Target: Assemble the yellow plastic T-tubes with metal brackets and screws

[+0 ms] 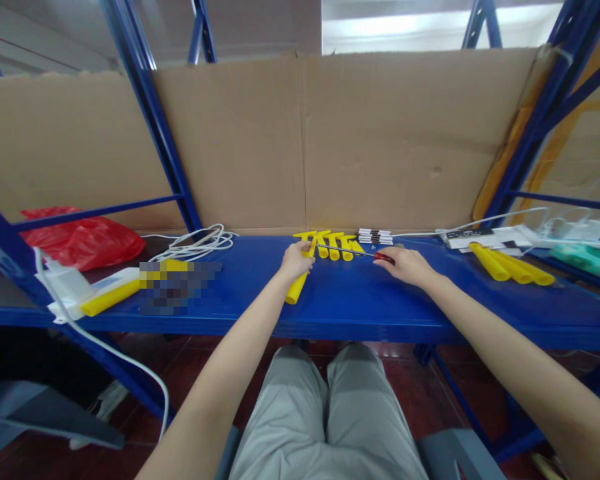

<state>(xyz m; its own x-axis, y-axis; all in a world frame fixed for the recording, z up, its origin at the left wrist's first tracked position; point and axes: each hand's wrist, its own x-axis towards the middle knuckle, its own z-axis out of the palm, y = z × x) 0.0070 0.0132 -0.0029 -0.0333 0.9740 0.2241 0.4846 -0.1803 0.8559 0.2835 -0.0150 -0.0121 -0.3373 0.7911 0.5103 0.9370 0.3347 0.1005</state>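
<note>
My left hand (296, 260) is closed around a yellow T-shaped plastic tool (297, 288), its round tubular handle pointing toward me. In my right hand (405, 264) is a screwdriver (384, 257) with a red handle, gripped by closed fingers. Its thin metal shaft points left, and the tip reaches the yellow tool near my left fingers; whether it touches cannot be made out. Just beyond and between my hands lie several similar yellow T-shaped tools (334, 252) in a row. A stack of small white-and-black pieces (375, 236) sits behind them.
Several yellow tubes (513, 265) lie at the right by a white power strip (517, 235). Coiled white cable (200, 241), a red plastic bag (83, 237) and another yellow tube (111, 297) are at the left. Cardboard (370, 140) backs the blue shelf (360, 300); blue posts (150, 113) flank it.
</note>
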